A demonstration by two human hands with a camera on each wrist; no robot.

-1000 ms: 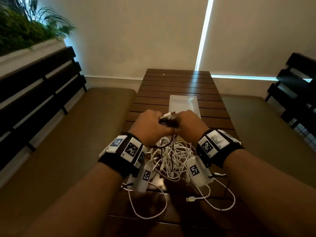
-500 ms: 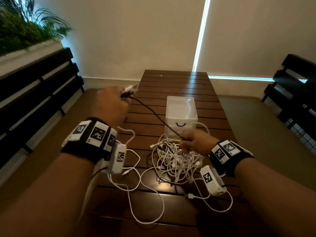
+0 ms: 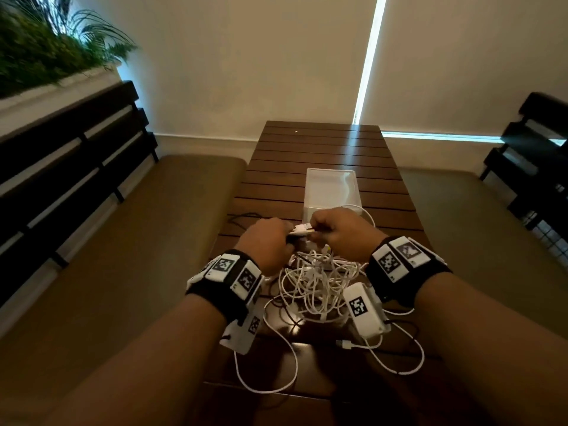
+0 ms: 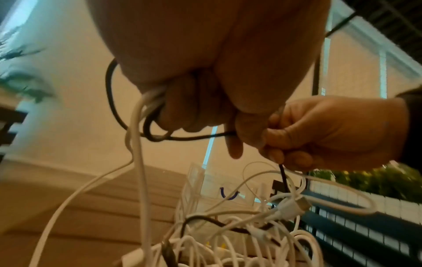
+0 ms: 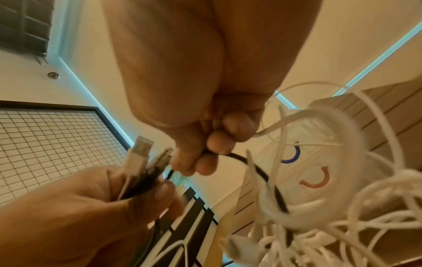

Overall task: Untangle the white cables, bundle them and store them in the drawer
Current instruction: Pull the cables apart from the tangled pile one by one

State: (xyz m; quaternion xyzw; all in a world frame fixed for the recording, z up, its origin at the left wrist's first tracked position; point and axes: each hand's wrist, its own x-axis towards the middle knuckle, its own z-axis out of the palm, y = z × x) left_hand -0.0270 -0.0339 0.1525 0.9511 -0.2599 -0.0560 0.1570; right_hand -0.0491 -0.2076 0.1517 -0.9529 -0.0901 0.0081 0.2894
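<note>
Head view, hands: the left hand (image 3: 267, 244) and right hand (image 3: 341, 232) meet above the tangled heap of thin white cables (image 3: 316, 284) on the dark slatted wooden table (image 3: 319, 149).
Head view, change: half a second ago the left hand was stretched far out to the left, drawing a thin black cable taut; now it is back at the right hand, a judged re-grip for another pull.
Head view, store: the small white plastic drawer box (image 3: 330, 187) stands just behind the hands; no cable is stowed in it yet.
Left wrist view, left hand: clenched round one white lead and a loop of the black cable (image 4: 182, 138).
Right wrist view, right hand: fingers (image 5: 219, 143) pinch the black cable; the left hand grips a cluster of USB plug ends (image 5: 141, 155).
Task standing: early; heap mostly knotted, bundling not begun.
</note>
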